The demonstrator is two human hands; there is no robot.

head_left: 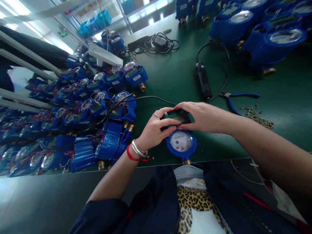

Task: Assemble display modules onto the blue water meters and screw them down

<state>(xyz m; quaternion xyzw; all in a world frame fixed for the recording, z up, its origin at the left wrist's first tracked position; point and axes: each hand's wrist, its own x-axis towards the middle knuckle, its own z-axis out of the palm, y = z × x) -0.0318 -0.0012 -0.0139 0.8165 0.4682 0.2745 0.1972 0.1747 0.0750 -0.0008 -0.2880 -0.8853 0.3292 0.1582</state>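
A blue water meter [181, 141] lies on the green bench near its front edge, with its round white dial facing up and a brass fitting towards me. At its far end is a green circuit board with a small display [179, 117]. My left hand [156, 127] grips the left side of this board end, fingers bent across it. My right hand [203, 117] grips the right side, thumb on the near edge and fingers on the far edge. The fingertips hide parts of the board and its housing. A black cable [151, 97] runs from the left towards the meter.
Rows of blue meters with loose wires [85, 110] fill the left. Larger blue meters [275, 42] stand at the back right. A black electric screwdriver [203, 79], blue-handled pliers [231, 97], a pile of small screws [260, 119] and a coiled cable [161, 44] lie on the bench.
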